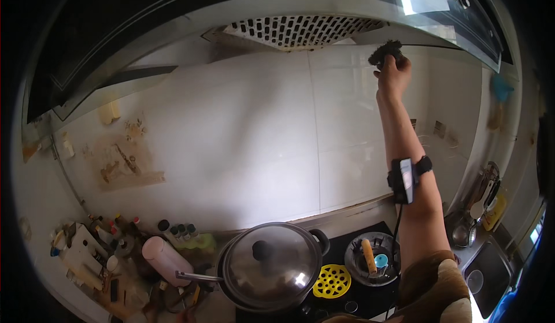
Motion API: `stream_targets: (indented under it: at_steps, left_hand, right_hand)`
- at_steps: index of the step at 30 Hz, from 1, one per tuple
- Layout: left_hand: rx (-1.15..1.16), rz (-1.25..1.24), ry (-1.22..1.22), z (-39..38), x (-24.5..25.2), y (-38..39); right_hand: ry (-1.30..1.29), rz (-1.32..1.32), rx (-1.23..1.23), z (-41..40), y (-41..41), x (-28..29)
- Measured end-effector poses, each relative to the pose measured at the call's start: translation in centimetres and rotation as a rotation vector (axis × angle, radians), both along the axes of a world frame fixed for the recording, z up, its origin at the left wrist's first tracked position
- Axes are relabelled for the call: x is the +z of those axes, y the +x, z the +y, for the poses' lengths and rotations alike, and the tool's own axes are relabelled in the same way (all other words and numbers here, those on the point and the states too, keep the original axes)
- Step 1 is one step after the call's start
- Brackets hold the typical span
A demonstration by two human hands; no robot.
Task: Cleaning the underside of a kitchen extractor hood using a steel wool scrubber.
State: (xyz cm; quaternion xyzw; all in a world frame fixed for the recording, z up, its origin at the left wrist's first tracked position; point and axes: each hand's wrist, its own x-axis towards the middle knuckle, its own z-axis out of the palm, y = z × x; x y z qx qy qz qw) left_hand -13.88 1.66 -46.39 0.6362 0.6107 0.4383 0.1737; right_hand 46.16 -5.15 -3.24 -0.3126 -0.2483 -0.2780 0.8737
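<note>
My right hand (393,74) is raised at the upper right, its fingers closed on a dark, ragged scouring pad (384,54). The pad is beside the white tiled wall (269,136), just below the range hood (303,2) and right of its perforated grille (299,30). Whether the pad touches the wall or the hood cannot be told. A small device is strapped around my right forearm, with a cable hanging down. My left hand is out of view. Below, a lidded metal wok (277,266) stands on the black cooktop (364,299).
Right of the wok are a yellow perforated trivet (332,281) and a burner (353,271) bearing a wooden-handled item. A pink container (167,260) and several bottles crowd the left counter. Hanging ladles (461,234) and a sink (488,275) are at the right.
</note>
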Motion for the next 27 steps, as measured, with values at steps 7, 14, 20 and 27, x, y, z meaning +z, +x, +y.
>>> stream_targets:
  at_steps: [7, 14, 20, 27]
  left_hand:
    - [0.035, -0.126, -0.1, -1.1, -1.2, -1.6]
    - [0.055, -0.155, -0.064, -1.4, -4.3, -4.8]
    - [0.051, -0.014, -0.117, -1.8, -2.8, -3.2]
    - [0.022, 0.005, -0.052, -0.6, -0.5, -1.2]
  right_hand:
    - [0.197, -0.111, 0.103, 6.8, -8.1, 3.3]
    - [-0.168, -0.464, 0.269, 14.7, -19.2, 2.0]
    - [-0.239, -0.675, -0.281, 8.2, -18.1, 2.4]
    - [-0.132, -0.32, -0.36, -0.6, -0.5, 1.7]
